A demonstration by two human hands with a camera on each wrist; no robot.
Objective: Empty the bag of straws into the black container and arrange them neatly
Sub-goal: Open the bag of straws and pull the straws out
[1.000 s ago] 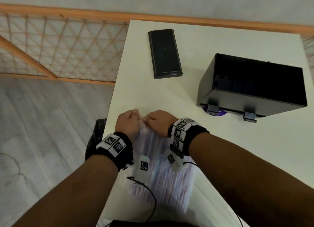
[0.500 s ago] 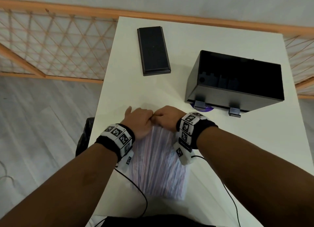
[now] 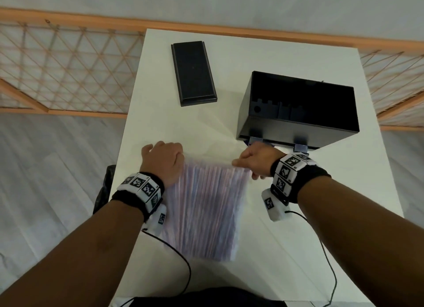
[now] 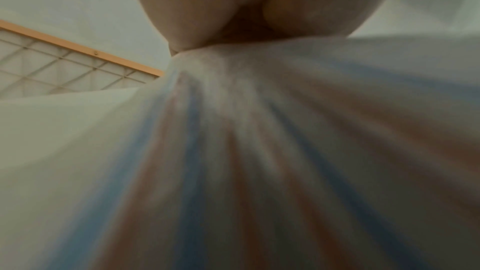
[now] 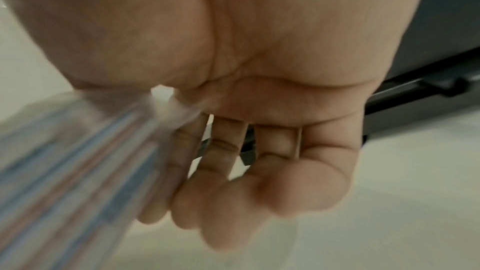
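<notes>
My left hand (image 3: 164,162) and right hand (image 3: 258,161), knuckle to knuckle half a second ago, have pulled apart, each pinching a top corner of the bag of straws (image 3: 206,212) lying on the table (image 3: 344,192) before me. I judge its mouth is tearing open, nearly ready for tipping into the black container (image 3: 298,109) beyond, still empty.

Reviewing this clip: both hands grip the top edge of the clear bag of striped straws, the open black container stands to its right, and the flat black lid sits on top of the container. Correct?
Not quite. The flat black lid lies on the white table, left of the open black container, as the head view shows. Left hand and right hand do grip the clear bag of striped straws.
</notes>
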